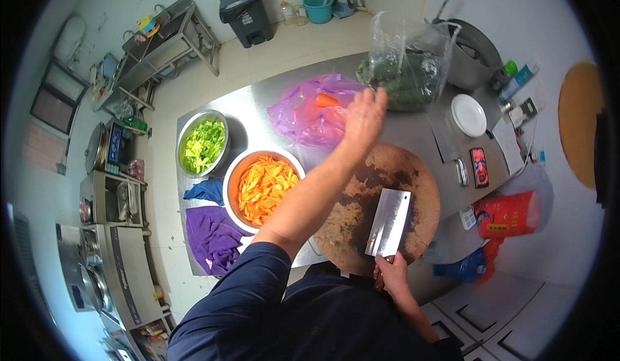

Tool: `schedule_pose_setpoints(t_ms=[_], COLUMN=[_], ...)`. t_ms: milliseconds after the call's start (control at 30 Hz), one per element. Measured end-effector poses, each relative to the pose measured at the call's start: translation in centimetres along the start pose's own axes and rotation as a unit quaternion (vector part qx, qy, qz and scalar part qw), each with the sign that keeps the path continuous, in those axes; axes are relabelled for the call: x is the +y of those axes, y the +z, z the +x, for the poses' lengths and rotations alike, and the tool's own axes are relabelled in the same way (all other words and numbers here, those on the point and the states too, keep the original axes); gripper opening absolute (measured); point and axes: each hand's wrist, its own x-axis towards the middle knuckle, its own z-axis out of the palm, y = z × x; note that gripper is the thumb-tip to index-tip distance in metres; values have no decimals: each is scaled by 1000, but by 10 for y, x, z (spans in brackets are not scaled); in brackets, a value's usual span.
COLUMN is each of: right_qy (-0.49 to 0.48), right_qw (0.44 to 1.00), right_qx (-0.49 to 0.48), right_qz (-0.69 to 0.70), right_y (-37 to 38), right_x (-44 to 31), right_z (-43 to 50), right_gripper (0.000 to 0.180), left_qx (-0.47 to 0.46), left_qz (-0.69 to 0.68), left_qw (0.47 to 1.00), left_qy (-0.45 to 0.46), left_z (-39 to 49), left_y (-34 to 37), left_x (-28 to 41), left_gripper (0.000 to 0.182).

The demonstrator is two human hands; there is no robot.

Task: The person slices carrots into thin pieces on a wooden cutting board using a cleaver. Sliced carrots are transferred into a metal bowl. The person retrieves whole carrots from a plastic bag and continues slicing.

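Note:
My right hand is closed round the brown handle of a Chinese cleaver, whose broad blade lies over a round wooden chopping block. A small orange scrap clings near the blade's edge. Stretched out across the table, my left hand hovers by the right side of a purple plastic bag, its fingers extended and slightly blurred. Inside that bag a carrot shows orange. Just beyond my left fingers, a clear plastic bag holds dark green vegetables. My left forearm partly covers a bowl of sliced carrots.
Chopped green vegetable fills a steel bowl on the steel table. Purple and blue cloths lie at left. On the right are another blade, a white plate, a phone and a large pot.

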Motion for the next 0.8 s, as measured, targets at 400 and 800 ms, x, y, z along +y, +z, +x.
schedule_pose_setpoints(t_ms=[400, 800], right_qy=[-1, 13], right_qw=[998, 998], right_qx=[8, 17], right_qz=[70, 63], right_y=[20, 24], right_x=[6, 9], right_z=[7, 8], right_gripper=[14, 14], left_qx=[239, -202], left_qz=[-146, -12], left_qw=[938, 967], left_qy=[-205, -156], left_z=[-97, -29], left_y=[-133, 5], left_x=[-116, -209], left_gripper=[39, 36])
